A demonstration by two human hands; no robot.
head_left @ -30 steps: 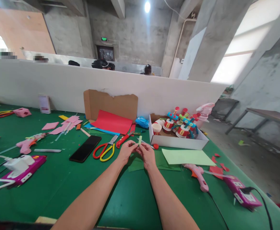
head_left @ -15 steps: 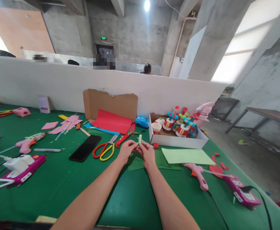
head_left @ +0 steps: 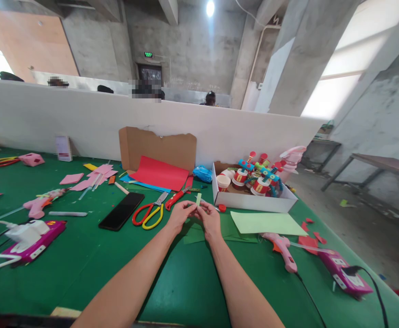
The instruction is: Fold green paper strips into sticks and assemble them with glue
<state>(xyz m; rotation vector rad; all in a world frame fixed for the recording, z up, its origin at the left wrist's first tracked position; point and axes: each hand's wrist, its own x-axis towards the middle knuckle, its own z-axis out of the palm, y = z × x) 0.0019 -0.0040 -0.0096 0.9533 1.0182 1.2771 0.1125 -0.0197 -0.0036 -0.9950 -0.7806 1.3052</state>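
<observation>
Close together over the table's middle, my left hand (head_left: 182, 216) and my right hand (head_left: 209, 219) pinch a small light green paper strip (head_left: 198, 199) between their fingertips. Its upper end sticks up above the fingers; the lower part is hidden. Beneath the hands lie dark green paper sheets (head_left: 235, 230). A light green sheet (head_left: 267, 222) lies to the right of my right hand. Scissors with red and yellow handles (head_left: 151, 213) rest left of my left hand, beside a red-handled utility knife (head_left: 174, 199). A red bottle cap-like disc (head_left: 222, 208) sits beyond my right hand.
A white box (head_left: 254, 200) holds paper cups and colourful spring figures. Pink glue guns (head_left: 283, 250) lie at both sides, near purple power strips (head_left: 346, 273). A black phone (head_left: 121, 211), red paper (head_left: 160, 173) and pink scraps (head_left: 96, 177) are on the left. A white partition (head_left: 93, 109) stands behind.
The green strip's upper end tilts and shifts very slightly between the fingertips. Both hands stay in nearly the same place, and the things on the table are unmoved.
</observation>
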